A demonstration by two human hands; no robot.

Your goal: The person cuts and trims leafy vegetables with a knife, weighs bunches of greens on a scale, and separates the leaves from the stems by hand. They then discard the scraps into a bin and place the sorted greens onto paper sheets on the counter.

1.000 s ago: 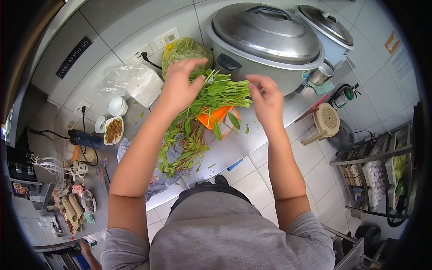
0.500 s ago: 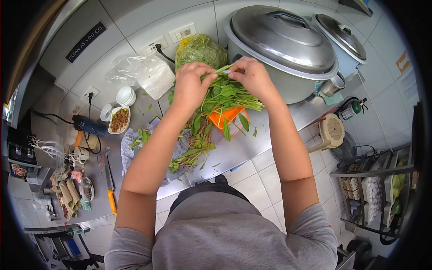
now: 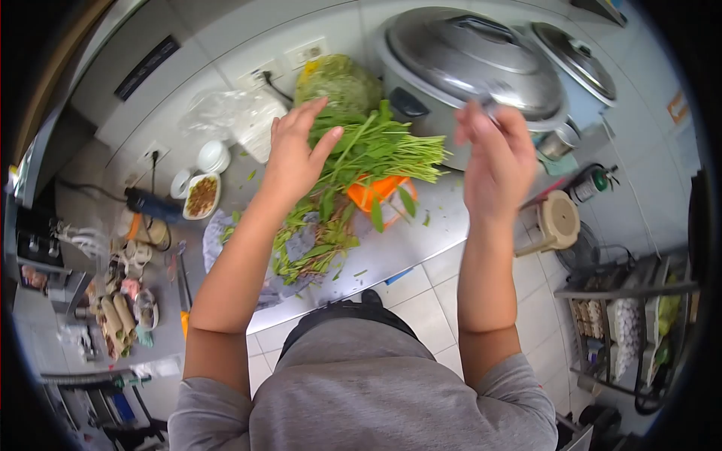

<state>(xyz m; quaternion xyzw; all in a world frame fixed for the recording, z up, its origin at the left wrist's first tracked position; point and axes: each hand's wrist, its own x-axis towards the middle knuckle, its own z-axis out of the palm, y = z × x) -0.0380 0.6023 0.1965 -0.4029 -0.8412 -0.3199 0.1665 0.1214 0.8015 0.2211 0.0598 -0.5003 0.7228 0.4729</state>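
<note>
A bunch of green leafy stalks lies over an orange container on the steel counter. My left hand is at the bunch's left end, fingers spread, with nothing visible in it. My right hand is raised to the right of the stalk ends, apart from them and blurred. Its fingers are bent together, and a small shiny thing shows at their tips, too smeared to name. Loose leaves and reddish stems are strewn nearer me, partly on a grey cloth.
Behind the greens are a bag of greens and a large lidded pot. To the left are a dish of chopped food, white bowls and an orange-handled knife. A beige stool stands at the right.
The hands were together above the greens and have moved apart. My left hand has opened and shifted left; my right hand has swung right and toward me.
</note>
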